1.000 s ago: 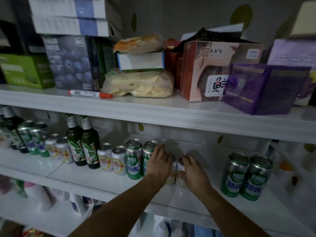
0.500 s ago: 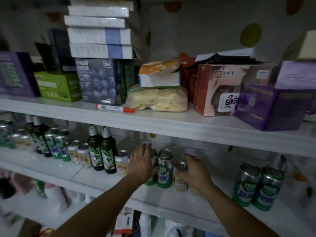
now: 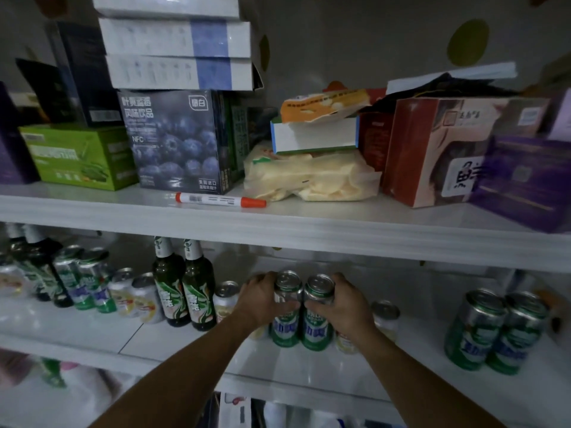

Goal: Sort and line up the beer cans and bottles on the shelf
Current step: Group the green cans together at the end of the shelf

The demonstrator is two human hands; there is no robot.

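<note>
Your left hand (image 3: 262,301) and right hand (image 3: 343,307) had shifted to grip, one each, two tall green-and-silver aluminium beer cans (image 3: 287,330) (likely thin-walled, slick: hold mid-body).

At lower centre, the left tall green metal beer can (image 3: 283,330) and the right tall green metal beer can (image 3: 317,332) show bright, smooth silver tops and glossy printed sides, on a white shelf board (image 3: 77,332) with a smooth, gleaming, tile-like surface. Left of them, two dark green glass beer bottles (image 3: 197,285) look slick and reflective. Higher up, a blueberry-print cardboard box (image 3: 176,140) has a slight sheen, beside a crinkled clear plastic bag (image 3: 309,177) and a smooth white plastic marker with an orange cap (image 3: 216,199).
</note>
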